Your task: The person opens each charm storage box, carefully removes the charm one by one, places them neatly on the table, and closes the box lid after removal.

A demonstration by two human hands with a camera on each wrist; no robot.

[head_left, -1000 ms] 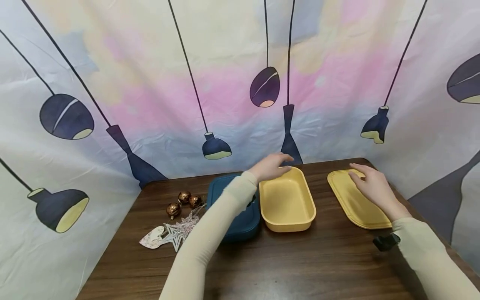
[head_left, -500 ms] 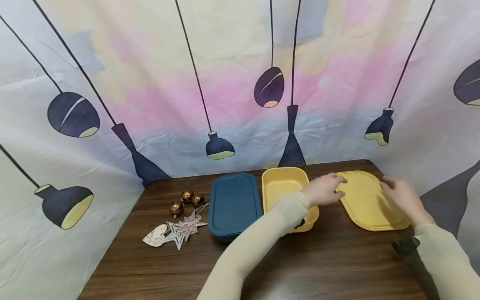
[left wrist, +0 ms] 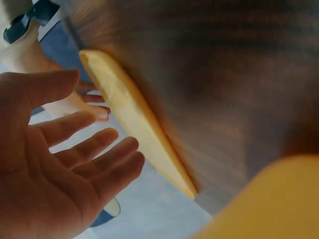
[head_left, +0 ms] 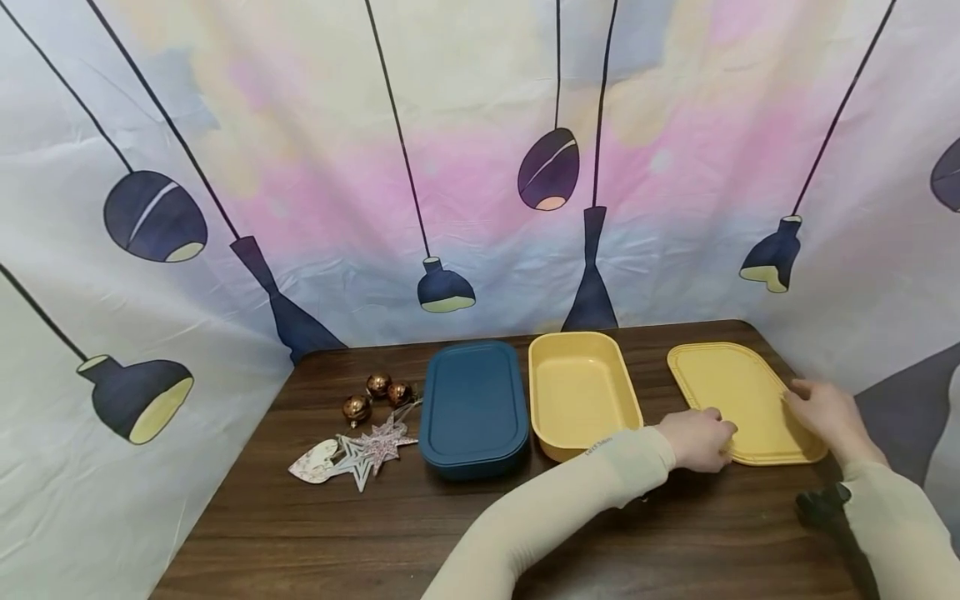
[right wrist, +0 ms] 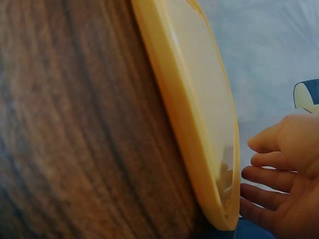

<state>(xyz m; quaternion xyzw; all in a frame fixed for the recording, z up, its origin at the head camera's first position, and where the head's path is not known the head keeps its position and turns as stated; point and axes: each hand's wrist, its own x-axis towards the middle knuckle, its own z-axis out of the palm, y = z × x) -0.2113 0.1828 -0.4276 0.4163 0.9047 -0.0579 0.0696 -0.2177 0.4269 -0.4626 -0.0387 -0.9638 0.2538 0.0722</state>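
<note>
A yellow rectangular lid [head_left: 738, 400] with rounded corners lies on the wooden table at the right. My left hand [head_left: 699, 438] is at its near left corner. The left wrist view shows this hand [left wrist: 75, 159] with fingers spread and relaxed, in front of the lid [left wrist: 134, 119]. On the opposite side my right hand [head_left: 832, 419] is at the lid's right edge. Its fingers, seen in the right wrist view, are loosely extended beside the lid [right wrist: 184, 99]. Left of the lid stands an open yellow box [head_left: 581, 392] with nothing in it.
A dark blue lidded box [head_left: 474, 404] stands left of the yellow box. Copper baubles [head_left: 356, 409], a glittery star [head_left: 382, 443], a silver star [head_left: 356, 461] and a heart ornament [head_left: 315, 461] lie farther left. A patterned cloth [head_left: 480, 167] hangs behind the table [head_left: 360, 542].
My left hand has moved right and nearer, from above the yellow box to the lid's near left corner. My right hand has moved from over the lid to its right edge.
</note>
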